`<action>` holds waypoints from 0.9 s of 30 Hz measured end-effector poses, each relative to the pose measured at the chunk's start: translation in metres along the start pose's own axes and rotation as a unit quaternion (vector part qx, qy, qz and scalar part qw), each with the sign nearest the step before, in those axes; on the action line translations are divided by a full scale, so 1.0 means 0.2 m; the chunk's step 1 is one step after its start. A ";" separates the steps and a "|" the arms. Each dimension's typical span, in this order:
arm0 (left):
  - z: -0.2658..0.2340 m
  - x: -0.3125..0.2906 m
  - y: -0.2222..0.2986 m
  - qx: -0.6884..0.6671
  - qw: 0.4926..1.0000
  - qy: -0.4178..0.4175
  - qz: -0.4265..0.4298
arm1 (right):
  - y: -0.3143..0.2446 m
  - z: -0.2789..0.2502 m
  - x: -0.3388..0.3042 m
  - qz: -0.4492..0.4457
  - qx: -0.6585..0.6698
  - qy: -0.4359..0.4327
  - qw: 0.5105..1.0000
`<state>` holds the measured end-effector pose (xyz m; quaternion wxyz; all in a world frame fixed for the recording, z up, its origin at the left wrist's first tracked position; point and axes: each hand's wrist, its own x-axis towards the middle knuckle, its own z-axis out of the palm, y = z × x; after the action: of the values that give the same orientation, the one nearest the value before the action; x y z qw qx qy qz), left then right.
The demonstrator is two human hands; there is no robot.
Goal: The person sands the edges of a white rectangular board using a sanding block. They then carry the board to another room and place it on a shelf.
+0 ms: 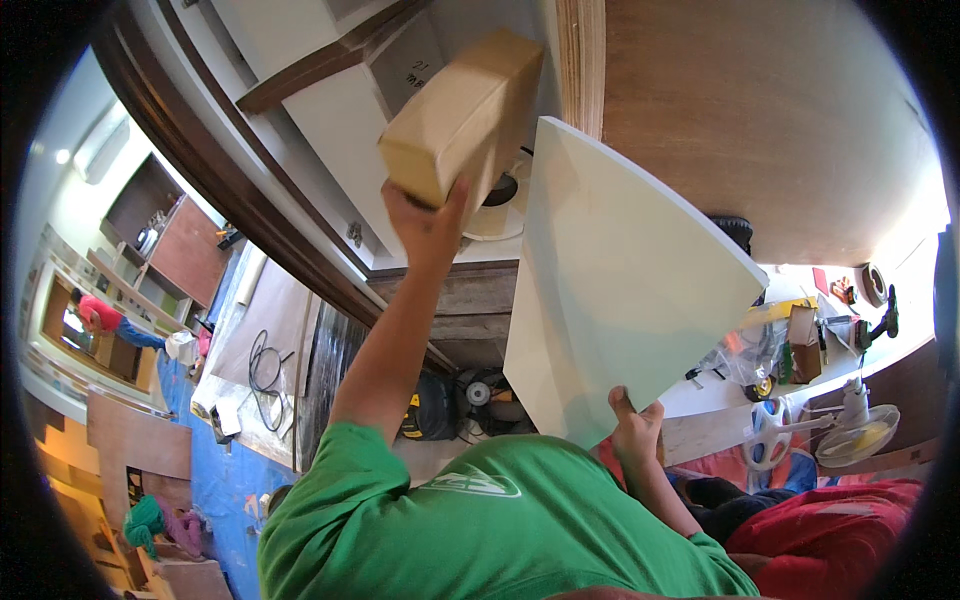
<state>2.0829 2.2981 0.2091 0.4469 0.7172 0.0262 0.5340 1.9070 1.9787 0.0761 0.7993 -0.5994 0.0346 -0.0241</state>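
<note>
From the head view, I see the left hand [428, 228] with its fingers wrapped around the near end of a brown cardboard box [455, 125], raised before the white cabinet [330, 115]; the right hand's [637, 432] fingers pinch a white panel's [620, 270] lower edge.

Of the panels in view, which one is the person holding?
The white panel, gripped near its lower right edge by the right hand; the brown panel at upper right isn't held.

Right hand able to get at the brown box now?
Probably not: the right hand is holding the white panel, which seems to stand between it and the brown box in the left hand.
</note>
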 end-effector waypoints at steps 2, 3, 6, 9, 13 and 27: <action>-0.20 -0.11 0.04 0.031 0.999 -0.010 -0.039 | -0.03 0.02 0.01 -0.008 0.024 0.010 1.000; -0.31 -0.16 0.05 0.034 0.997 -0.018 -0.072 | -0.05 0.04 0.01 -0.013 0.032 0.015 0.999; -0.63 -0.28 0.06 0.014 0.994 -0.014 -0.107 | -0.14 0.06 0.00 -0.054 0.058 0.007 0.997; -0.93 -0.35 0.06 0.019 0.993 -0.011 -0.117 | -0.27 0.09 -0.02 -0.068 0.096 0.004 0.993; -1.27 -0.32 0.01 -0.006 0.991 0.017 -0.133 | -0.45 0.18 -0.08 -0.132 0.142 0.052 0.980; -1.93 -0.27 -0.20 -0.106 0.970 0.069 -0.209 | -1.18 0.71 -0.17 -0.424 0.206 0.070 0.879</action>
<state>1.7723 2.5300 0.1542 0.6189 0.6058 0.1495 0.4770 1.8850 2.0507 0.3438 0.8132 -0.3757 -0.1726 -0.4095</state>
